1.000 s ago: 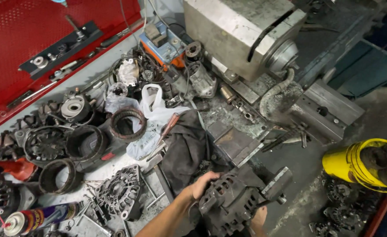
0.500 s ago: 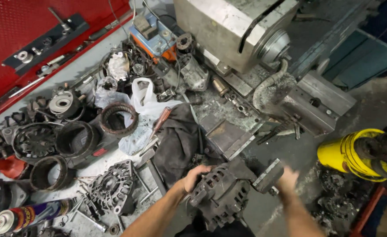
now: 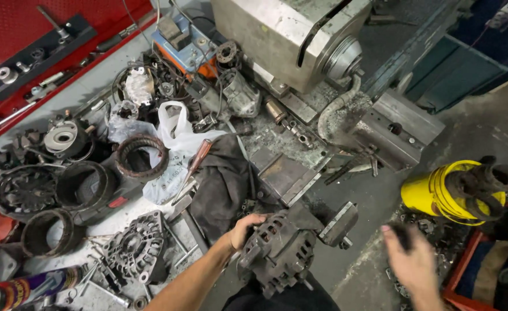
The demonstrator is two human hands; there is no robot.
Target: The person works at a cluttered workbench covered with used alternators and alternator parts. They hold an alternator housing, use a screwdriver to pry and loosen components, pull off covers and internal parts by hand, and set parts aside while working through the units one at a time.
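A dark grey alternator body (image 3: 278,249) rests in a bench vise (image 3: 337,226) at the bottom middle of the head view. My left hand (image 3: 243,228) grips the alternator's upper left edge, fingers curled over it. Off to the right and apart from the alternator, my right hand (image 3: 410,262) is blurred, with the fingers spread, and it holds nothing that I can see. A black rag (image 3: 222,183) lies just beyond my left hand.
Stator rings (image 3: 141,155), a finned end housing (image 3: 136,246), a white plastic bag (image 3: 173,138) and a red-handled screwdriver (image 3: 193,167) litter the bench. A large grey machine (image 3: 283,34) stands behind. A yellow bucket (image 3: 444,193) sits right, a spray can (image 3: 18,288) lower left.
My right hand has come off the vise side of the alternator and swung out to the right. My left hand keeps its grip on the alternator.
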